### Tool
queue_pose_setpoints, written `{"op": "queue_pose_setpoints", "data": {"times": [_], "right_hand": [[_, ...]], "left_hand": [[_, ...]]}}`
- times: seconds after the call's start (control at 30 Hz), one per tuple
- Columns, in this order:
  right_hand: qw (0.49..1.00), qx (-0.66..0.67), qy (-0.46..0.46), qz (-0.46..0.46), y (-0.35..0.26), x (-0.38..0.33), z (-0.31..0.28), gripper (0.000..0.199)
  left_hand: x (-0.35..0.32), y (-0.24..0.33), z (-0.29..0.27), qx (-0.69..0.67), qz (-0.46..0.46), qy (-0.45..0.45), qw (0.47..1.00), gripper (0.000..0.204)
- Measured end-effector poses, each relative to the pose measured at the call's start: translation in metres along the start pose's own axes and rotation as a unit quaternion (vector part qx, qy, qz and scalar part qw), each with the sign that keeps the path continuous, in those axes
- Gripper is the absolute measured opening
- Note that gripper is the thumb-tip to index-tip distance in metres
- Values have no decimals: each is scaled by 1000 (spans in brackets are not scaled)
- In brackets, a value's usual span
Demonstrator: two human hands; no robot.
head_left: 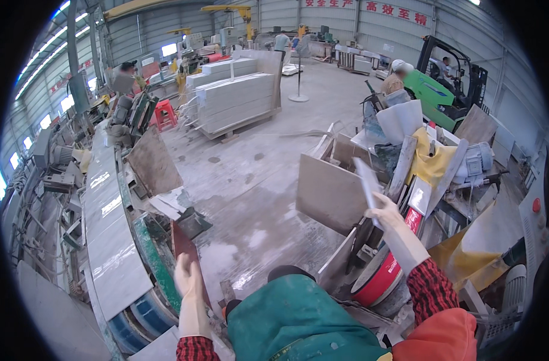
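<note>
My right hand (pixel 387 212), at the right of the middle, grips the lower end of a thin, pale flat strip (pixel 367 183). The strip tilts upward away from me and is slightly blurred; its material I cannot make out. Down at the left, my left hand (pixel 189 277) is raised with its fingers loosely apart, and nothing shows in it. Beside its fingers stands a reddish-brown board (pixel 186 242); whether they touch, I cannot tell. Left of that hand runs a long conveyor belt (pixel 115 231) with wet, shiny pale strips on it.
A red-rimmed drum (pixel 379 280) and a grey-brown panel (pixel 323 191) stand at my right, near a yellow cloth (pixel 432 157). Ahead, stacked pale slabs (pixel 235 99) rest on a pallet. A green forklift (pixel 434 96) carries a person at far right; other people work farther off.
</note>
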State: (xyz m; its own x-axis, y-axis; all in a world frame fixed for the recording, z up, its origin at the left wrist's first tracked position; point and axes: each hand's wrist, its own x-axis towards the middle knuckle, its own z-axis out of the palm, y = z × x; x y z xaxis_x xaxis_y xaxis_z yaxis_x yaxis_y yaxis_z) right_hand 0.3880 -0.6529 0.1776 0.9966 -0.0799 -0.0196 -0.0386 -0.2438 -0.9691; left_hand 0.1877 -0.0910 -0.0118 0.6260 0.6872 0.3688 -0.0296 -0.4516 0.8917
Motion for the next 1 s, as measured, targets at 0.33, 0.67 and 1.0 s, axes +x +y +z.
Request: {"op": "queue_pose_setpoints", "data": {"times": [0.33,0.67,1.0], "right_hand": [[775,-247,-411,-412,-103,-52,257,77],[576,-269,-372,-677,-149,-97,367,77],[755,-498,-196,-379,30,77,140,63]], "left_hand": [[-4,130,65,-795,-350,-228,439,59],[2,131,-101,-590,-343,245,688,37],[-48,-6,-235,-442,-411,333,725,48]]}}
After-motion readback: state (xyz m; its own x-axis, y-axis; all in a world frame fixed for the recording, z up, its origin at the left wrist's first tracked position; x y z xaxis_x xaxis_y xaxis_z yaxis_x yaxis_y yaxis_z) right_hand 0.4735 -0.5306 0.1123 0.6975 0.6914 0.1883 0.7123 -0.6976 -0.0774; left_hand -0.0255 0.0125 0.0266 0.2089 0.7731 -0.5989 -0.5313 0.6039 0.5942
